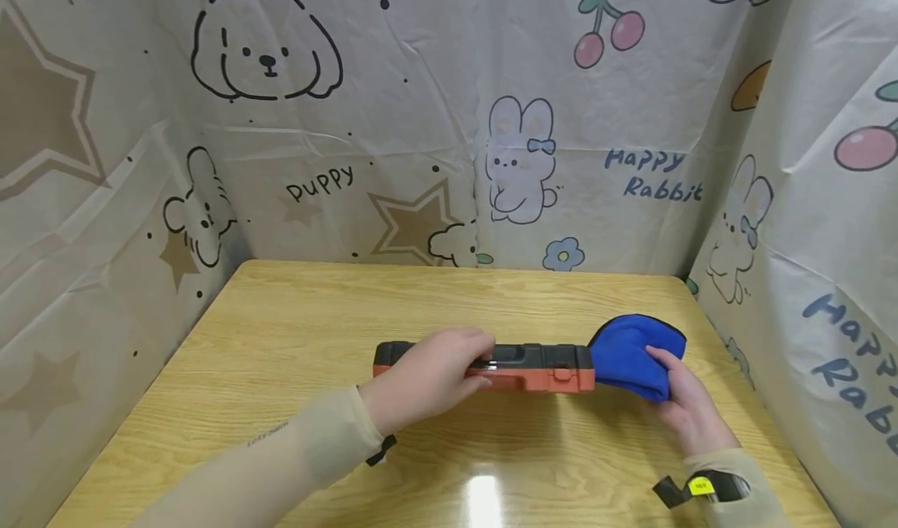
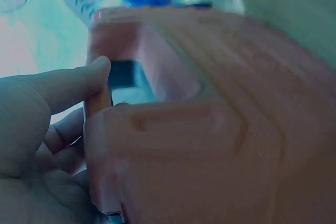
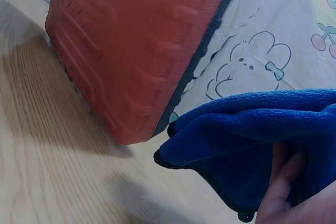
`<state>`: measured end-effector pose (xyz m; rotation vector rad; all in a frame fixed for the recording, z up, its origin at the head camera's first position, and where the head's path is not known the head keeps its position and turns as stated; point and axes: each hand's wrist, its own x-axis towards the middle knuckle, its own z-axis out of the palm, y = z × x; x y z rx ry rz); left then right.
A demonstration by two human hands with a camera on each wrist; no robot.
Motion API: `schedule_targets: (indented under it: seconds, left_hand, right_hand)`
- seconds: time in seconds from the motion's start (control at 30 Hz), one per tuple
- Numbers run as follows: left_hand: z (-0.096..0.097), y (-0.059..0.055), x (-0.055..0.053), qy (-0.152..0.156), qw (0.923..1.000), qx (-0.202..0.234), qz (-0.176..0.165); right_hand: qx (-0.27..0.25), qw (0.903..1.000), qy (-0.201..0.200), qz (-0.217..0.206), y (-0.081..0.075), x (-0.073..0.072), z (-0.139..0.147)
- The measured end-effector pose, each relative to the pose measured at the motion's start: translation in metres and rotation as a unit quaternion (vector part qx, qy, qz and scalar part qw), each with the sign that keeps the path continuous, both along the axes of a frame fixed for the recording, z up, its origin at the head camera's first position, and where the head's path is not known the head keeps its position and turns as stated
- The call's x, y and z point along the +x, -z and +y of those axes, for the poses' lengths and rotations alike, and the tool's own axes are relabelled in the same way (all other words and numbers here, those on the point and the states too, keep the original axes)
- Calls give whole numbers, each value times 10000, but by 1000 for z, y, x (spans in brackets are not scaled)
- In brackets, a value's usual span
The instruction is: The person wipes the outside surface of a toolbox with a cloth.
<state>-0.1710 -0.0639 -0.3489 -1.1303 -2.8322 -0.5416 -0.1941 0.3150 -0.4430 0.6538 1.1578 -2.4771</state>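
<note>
A red and black plastic tool case [image 1: 540, 368] stands on its edge over the table, latch side up toward the head camera. My left hand [image 1: 438, 368] grips its handle, thumb on the near side, as the left wrist view shows beside the handle opening of the red case [image 2: 220, 145]. To the right, my right hand [image 1: 691, 407] holds a blue cloth [image 1: 634, 352] with dark edging, folded and hanging loosely. In the right wrist view the fingers [image 3: 283, 182] press into the folds of the cloth [image 3: 252, 129], close to the case's red face [image 3: 131, 51].
A light wood-grain table [image 1: 309, 310] lies beneath both hands. Printed fabric [image 1: 421, 68] with cartoon animals hangs behind it and along both sides. A dark strap with a yellow label [image 1: 701, 487] is on the right wrist.
</note>
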Motion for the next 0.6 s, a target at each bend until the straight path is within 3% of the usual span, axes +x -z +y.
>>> schedule_targets:
  seconds: [0.23, 0.6]
  left_hand:
    - [-3, 29, 22, 471, 9957, -335, 724]
    - [-2, 79, 32, 544, 9908, -391, 1178]
  right_hand:
    - [-3, 9999, -75, 94, 2, 1, 0]
    - [3, 10000, 16, -63, 1, 2, -3]
